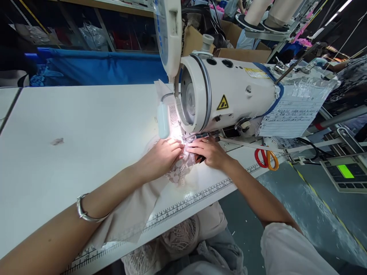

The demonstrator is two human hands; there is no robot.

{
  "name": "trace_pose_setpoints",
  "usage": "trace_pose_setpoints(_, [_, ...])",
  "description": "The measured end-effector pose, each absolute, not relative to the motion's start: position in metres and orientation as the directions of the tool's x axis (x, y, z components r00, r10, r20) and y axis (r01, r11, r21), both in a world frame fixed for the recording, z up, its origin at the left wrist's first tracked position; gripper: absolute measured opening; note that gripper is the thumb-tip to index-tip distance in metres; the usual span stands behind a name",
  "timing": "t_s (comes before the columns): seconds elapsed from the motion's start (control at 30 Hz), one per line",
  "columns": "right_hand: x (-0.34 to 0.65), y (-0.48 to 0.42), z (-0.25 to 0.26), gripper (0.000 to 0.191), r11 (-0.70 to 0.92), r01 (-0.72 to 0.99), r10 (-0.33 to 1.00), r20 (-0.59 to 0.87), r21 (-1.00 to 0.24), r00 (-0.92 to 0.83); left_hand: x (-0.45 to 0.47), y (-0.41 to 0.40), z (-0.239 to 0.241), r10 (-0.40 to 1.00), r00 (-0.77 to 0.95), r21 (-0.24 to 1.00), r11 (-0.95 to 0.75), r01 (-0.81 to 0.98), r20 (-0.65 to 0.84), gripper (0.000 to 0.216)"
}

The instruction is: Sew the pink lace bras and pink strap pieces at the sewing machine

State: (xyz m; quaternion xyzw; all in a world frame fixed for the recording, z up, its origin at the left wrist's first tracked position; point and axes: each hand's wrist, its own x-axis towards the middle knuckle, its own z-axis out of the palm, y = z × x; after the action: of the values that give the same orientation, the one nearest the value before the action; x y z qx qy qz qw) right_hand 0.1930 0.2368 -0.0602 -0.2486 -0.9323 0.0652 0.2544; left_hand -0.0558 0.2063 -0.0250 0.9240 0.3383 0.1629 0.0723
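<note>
Pale pink lace fabric (181, 170) lies under the needle area of a white sewing machine (232, 89), lit brightly by its lamp. My left hand (162, 158) is closed on the lace just left of the presser foot, its fingers bent and together. From the right, my right hand (210, 152) pinches the lace close to the foot. A dark pointed tool (202, 159), perhaps thread snips, pokes out beneath that palm; its handle is hidden. Plain beige cloth (126, 217) joined to or lying by the lace runs under my left forearm and over the table edge.
Scissors (266, 158) with red and orange handles hang at the table's right side. A printed ruler (183, 204) follows the front edge of the white table (86, 152). A control panel (345, 172) stands at right. Thread cones (282, 13) and a cardboard box (243, 53) are behind.
</note>
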Motion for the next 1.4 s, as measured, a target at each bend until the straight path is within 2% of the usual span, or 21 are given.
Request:
trace_pose_setpoints(0.13, [0.1929, 0.2347, -0.0593, 0.039, 0.856, 0.439, 0.517, 0.436, -0.272, -0.737, -0.0557, 0.2066, -0.0223, 0.633, 0.739, 0.202, -0.774, 0.599, 0.232, 0.034])
trace_pose_setpoints(0.37, [0.1914, 0.2362, -0.061, 0.037, 0.868, 0.429, 0.496, 0.482, -0.25, -0.722, -0.055, 0.2062, -0.0255, 0.591, 0.757, 0.11, -0.803, 0.586, 0.281, 0.032])
trace_pose_setpoints(0.5, [0.1902, 0.2361, -0.0607, 0.035, 0.863, 0.434, 0.505, 0.445, -0.258, -0.739, -0.0548, 0.2058, -0.0254, 0.604, 0.755, 0.049, -0.788, 0.614, 0.255, 0.034])
trace_pose_setpoints(0.73, [0.1884, 0.2348, -0.0592, 0.038, 0.873, 0.438, 0.484, 0.473, -0.213, -0.736, -0.0544, 0.205, -0.0247, 0.64, 0.721, 0.103, -0.762, 0.639, 0.265, 0.025])
trace_pose_setpoints(0.87, [0.1882, 0.2358, -0.0615, 0.032, 0.889, 0.416, 0.45, 0.528, -0.19, -0.72, -0.0543, 0.2046, -0.0248, 0.627, 0.735, 0.051, -0.769, 0.638, 0.258, 0.03])
trace_pose_setpoints(1.2, [0.1882, 0.2356, -0.0611, 0.034, 0.898, 0.404, 0.431, 0.543, -0.176, -0.721, -0.0542, 0.2038, -0.0259, 0.661, 0.701, 0.066, -0.738, 0.671, 0.269, 0.026])
trace_pose_setpoints(1.4, [0.1893, 0.2343, -0.0593, 0.037, 0.889, 0.426, 0.449, 0.497, -0.167, -0.743, -0.0545, 0.2022, -0.0252, 0.65, 0.715, 0.061, -0.75, 0.659, 0.257, 0.025])
